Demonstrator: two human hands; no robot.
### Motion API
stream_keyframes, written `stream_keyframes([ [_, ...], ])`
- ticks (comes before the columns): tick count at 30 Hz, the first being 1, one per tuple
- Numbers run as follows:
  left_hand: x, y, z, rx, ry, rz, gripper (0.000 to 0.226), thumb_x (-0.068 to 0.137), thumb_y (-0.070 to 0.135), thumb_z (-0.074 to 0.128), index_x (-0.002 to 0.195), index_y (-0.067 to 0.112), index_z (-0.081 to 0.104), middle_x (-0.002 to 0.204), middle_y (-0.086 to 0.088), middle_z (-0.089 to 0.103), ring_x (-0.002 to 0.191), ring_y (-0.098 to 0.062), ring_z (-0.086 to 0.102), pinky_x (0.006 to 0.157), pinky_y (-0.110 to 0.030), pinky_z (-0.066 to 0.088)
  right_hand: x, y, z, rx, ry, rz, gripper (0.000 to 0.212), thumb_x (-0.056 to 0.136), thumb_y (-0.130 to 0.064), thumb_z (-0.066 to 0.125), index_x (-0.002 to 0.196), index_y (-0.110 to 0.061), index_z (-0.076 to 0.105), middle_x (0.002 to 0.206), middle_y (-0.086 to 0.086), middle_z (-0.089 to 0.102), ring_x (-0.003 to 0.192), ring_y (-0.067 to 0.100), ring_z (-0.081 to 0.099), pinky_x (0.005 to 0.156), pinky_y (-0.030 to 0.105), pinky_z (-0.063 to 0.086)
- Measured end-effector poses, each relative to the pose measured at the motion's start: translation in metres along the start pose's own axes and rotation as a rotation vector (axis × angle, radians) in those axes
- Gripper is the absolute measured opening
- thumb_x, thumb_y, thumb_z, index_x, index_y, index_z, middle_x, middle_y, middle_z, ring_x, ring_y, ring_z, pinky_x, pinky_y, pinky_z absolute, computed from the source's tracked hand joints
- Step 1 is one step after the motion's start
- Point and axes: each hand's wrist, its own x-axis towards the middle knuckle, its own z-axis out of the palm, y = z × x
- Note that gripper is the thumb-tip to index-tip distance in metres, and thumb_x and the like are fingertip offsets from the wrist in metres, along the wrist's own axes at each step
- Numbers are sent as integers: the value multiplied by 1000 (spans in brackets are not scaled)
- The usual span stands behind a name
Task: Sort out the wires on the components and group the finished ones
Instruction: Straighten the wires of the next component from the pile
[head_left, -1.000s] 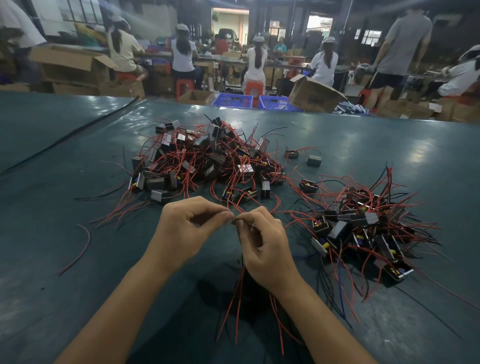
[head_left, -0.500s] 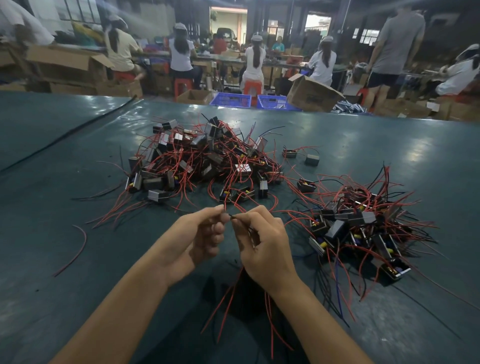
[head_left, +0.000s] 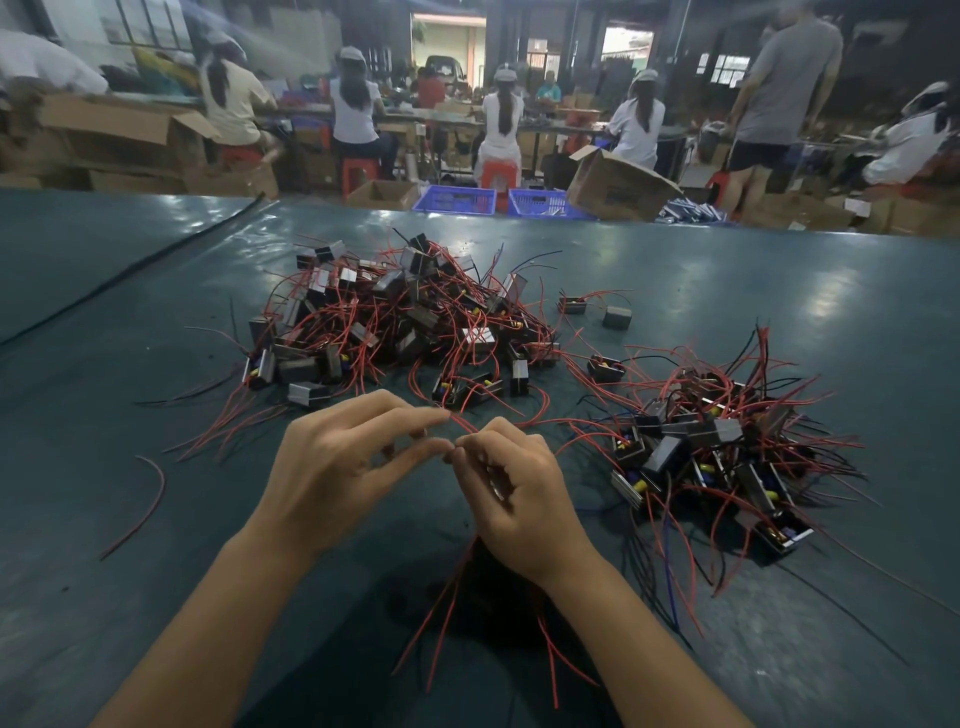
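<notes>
**Item: wire-sorting station, one component lead set in hand**

- **Change noted:** Half a second back the left hand's fingers were tucked in close against the right. They now reach out straighter, and a short length of red wire is drawn into the open between the two hands. Both hands stay at the same spot on the desk (head_left: 779, 312), and the piles are unmoved. Reading: a lead is being pulled straight, so this piece is mid-sort and not yet ready to be grouped.
- **Left hand** (head_left: 332, 467): partly opened, fingers extended toward the right hand. Its fingertips (head_left: 439, 415) and thumb close on the end of the red wires (head_left: 464, 423).
- **Right hand** (head_left: 519, 493): fingers curled tight, gripping the same red wires at its fingertips. More red strands trail out from under its palm toward the near edge. Whether a component body sits inside the palm cannot be told.
- **Location of task item:** the red wires are held just above the desk, in front of the person, between the two piles.
- **Centre pile** (head_left: 395, 322): large tangle of dark components and red leads, beyond the hands.
- **Right pile** (head_left: 711, 447): smaller heap, just to the right of the right hand. Which pile holds finished pieces cannot be told from here.
- **Loose wire** (head_left: 161, 486): single red strand, well apart to the left.
</notes>
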Motion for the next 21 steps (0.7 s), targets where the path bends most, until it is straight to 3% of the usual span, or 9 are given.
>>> stream_keyframes([
  [3, 0, -2, 0, -33, -2, 34, 28, 87, 29, 70, 109, 12, 74, 85, 2, 69, 69, -14, 63, 59, -35, 54, -1, 1, 0, 74, -37, 46, 20, 96, -21, 54, 84, -11, 67, 74, -17, 44, 65, 8, 45, 67, 30, 34],
  [7, 0, -3, 0, -33, -13, 53, 20, 86, 28, 71, 89, 10, 78, 82, 2, 69, 68, -15, 64, 59, -34, 52, 0, 1, 0, 169, -47, 101, 20, 95, -18, 54, 82, -12, 67, 71, -14, 48, 62, 13, 48, 67, 30, 34],
  [11, 0, -3, 1, -99, -44, -142, 35, 90, 41, 61, 73, 12, 70, 67, 8, 61, 57, -13, 55, 50, -37, 47, -1, 2, 2, 139, -18, 63, 13, 92, -19, 62, 82, -12, 67, 74, -16, 49, 64, 6, 48, 64, 34, 37],
  [14, 0, 1, 5, -125, -73, -429, 43, 88, 53, 60, 64, 18, 67, 55, 6, 60, 50, -14, 55, 49, -36, 48, -3, 2, 4, 27, 33, 3, 7, 90, -17, 66, 84, -13, 68, 78, -15, 52, 66, 3, 48, 67, 31, 40],
  [16, 4, 8, 8, -243, -132, -741, 44, 86, 49, 65, 54, 19, 62, 47, 2, 57, 45, -13, 52, 48, -28, 44, -4, 3, 5, -120, 76, -70, 7, 90, -18, 67, 87, -13, 70, 80, -11, 57, 67, 6, 51, 70, 29, 39],
  [19, 12, 17, 13, -925, -194, -1375, 42, 83, 38, 67, 49, 20, 50, 43, 6, 40, 39, -10, 39, 40, -19, 30, -3, 3, 5, -265, 157, -170, 12, 93, -19, 63, 90, -11, 71, 81, -5, 62, 68, 13, 55, 69, 31, 41],
  [21, 17, 22, 11, -1303, -202, -1549, 38, 77, 38, 64, 47, 23, 47, 43, 10, 34, 36, -6, 35, 38, -17, 24, -2, 3, 4, -251, 174, -169, 14, 94, -19, 61, 88, -11, 71, 80, -5, 61, 67, 12, 54, 69, 28, 39],
])
